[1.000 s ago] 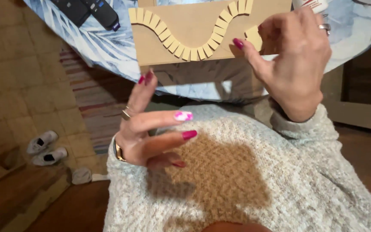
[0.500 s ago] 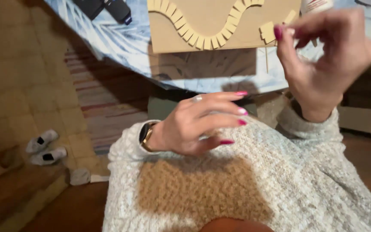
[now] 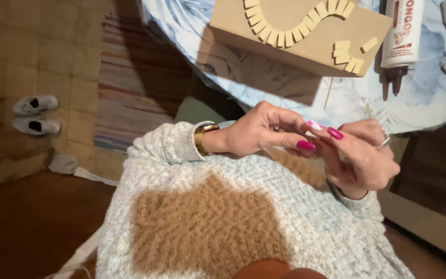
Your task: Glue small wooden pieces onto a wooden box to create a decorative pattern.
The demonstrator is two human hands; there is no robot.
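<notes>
**Small piece pinched between both hands, low and in front of the board**

What I take to be a tiny pale piece (image 3: pixel 320 130) sits right where the two sets of fingertips meet, above the lap, almost wholly hidden by painted nails; I cannot tell its long axis from this view. My left hand (image 3: pixel 264 132) comes in from the left with thumb and forefinger closed toward the piece, and my right hand (image 3: pixel 365 157) meets it from the right, fingers curled and closed around the same spot. Both touch there, so neither is nearer; whether one alone carries the piece I cannot tell.

From that pinch, the cardboard board (image 3: pixel 305 49) lies up and slightly to the left, on the table under a blue-and-white cloth (image 3: pixel 181 31). A winding row of small tan tiles (image 3: pixel 285 33) runs across the board, and a few loose tiles (image 3: pixel 349 54) lie near its right end, the part of the board closest to the right hand. A glue tube (image 3: pixel 402 36) lies just right of the board, nozzle pointing toward me. A thin stick (image 3: pixel 328 93) lies below the board's edge.
</notes>
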